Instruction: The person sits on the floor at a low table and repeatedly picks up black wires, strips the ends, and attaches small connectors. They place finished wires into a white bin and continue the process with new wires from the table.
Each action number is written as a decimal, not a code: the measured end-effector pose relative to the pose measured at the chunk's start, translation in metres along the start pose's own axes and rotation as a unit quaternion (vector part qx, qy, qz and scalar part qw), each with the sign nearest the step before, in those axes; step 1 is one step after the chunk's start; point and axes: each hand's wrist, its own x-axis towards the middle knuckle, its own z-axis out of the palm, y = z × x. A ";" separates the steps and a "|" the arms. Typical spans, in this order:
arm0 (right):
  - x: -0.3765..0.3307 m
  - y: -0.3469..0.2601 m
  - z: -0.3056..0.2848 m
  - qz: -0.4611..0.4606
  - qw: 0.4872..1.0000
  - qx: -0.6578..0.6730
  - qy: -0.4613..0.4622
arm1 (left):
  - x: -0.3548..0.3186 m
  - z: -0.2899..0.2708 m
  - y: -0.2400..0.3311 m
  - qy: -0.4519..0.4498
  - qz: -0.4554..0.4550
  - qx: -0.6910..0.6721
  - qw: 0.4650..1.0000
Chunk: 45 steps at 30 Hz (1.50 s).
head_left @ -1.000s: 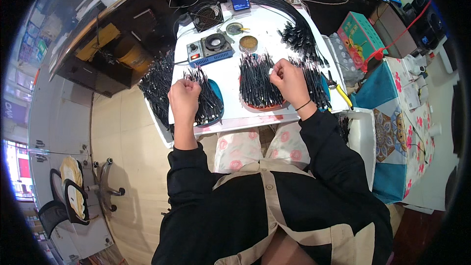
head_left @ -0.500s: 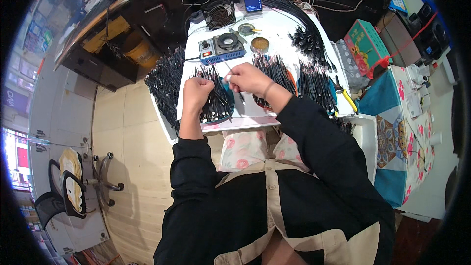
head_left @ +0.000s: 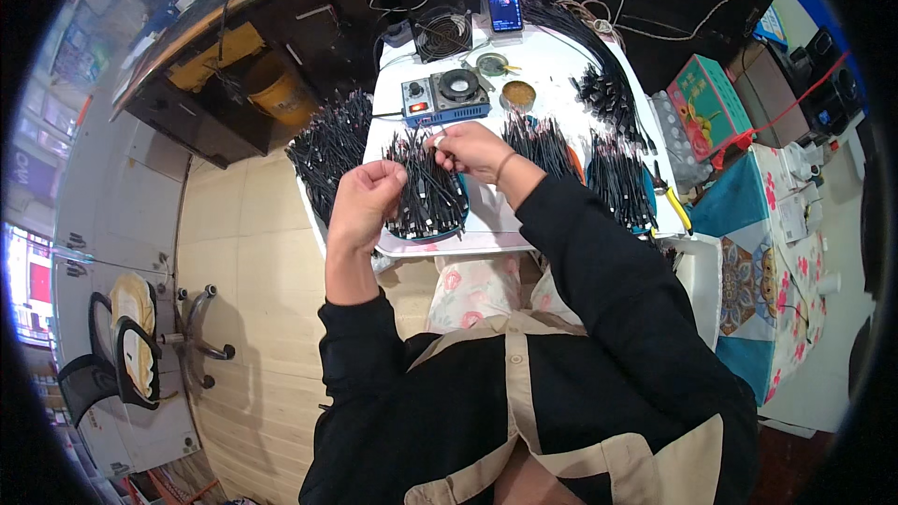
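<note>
Both of my hands are above a round bundle of short black cables (head_left: 427, 206) that stand on end, packed together on the white table. My left hand (head_left: 368, 198) is closed in a pinch at the bundle's left side; what lies between its fingertips is hidden. Just beyond the bundle, my right hand (head_left: 475, 151) pinches what looks like a thin black cable, mostly covered by the fingers. Something small and white shows at its fingertips. Ahead of the hands sits a blue heating unit (head_left: 447, 98) with a knob, a lit red switch and a round pot on top.
More black cable bundles stand left (head_left: 327, 154), right of centre (head_left: 541, 148) and far right (head_left: 621, 182). Beyond them are a dish of amber material (head_left: 517, 95), a small round tin (head_left: 492, 64), a fan (head_left: 443, 35) and a propped phone (head_left: 502, 0). Yellow-handled pliers (head_left: 675, 206) lie at the right.
My left hand has drawn back toward me and left, its fingers turned more into a pinch. Relative to the bundle, the right hand has shifted left. The whole view has moved slightly.
</note>
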 end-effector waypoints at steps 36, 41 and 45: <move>-0.228 0.010 -0.035 -0.203 0.955 0.213 -0.024 | -0.089 0.143 -0.009 -0.164 0.027 -0.136 0.977; -0.232 0.003 -0.035 -0.227 0.967 0.077 0.084 | -0.084 0.143 -0.010 -0.171 0.018 -0.144 0.975; -0.231 0.001 -0.032 -0.241 0.966 0.067 0.059 | -0.082 0.145 -0.012 -0.171 0.001 -0.161 0.972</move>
